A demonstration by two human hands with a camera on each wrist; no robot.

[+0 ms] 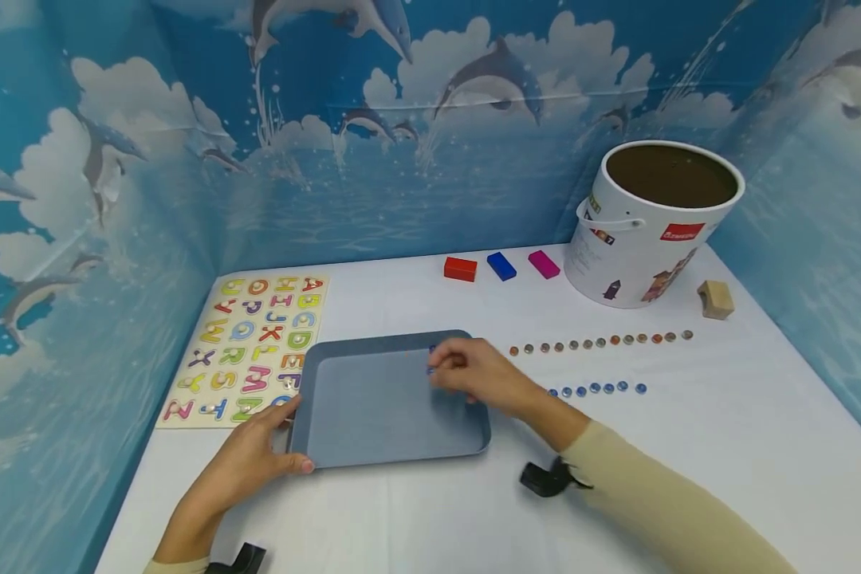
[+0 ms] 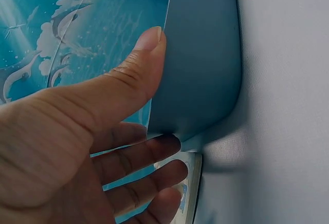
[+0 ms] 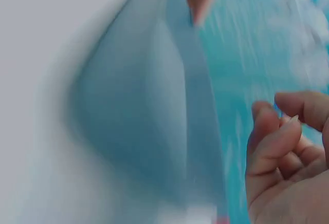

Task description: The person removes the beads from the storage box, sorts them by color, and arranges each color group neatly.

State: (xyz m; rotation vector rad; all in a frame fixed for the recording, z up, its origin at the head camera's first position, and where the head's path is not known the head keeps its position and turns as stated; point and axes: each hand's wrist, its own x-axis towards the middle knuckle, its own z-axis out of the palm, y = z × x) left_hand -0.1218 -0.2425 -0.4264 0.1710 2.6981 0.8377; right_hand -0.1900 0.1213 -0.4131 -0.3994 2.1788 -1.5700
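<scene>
A grey-blue tray (image 1: 395, 399) lies on the white table. My left hand (image 1: 253, 456) holds it at the near left corner, with the thumb by the near edge and the fingers along the left side. In the left wrist view, the thumb rests against the tray's rim (image 2: 198, 54). Above the tray's right part, my right hand (image 1: 482, 373) has its fingertips drawn together. A small blue bead (image 3: 277, 110) shows between those fingertips in the right wrist view, mostly hidden. Right of the tray runs a row of small blue beads (image 1: 595, 388).
Behind the blue row is a row of brownish and silvery beads (image 1: 600, 342). A wooden alphabet board (image 1: 208, 339) lies left of the tray. Red (image 1: 460, 269), blue (image 1: 501, 266) and pink (image 1: 544, 264) blocks, a white bucket (image 1: 638, 255) and an arched wooden block (image 1: 716, 300) stand behind.
</scene>
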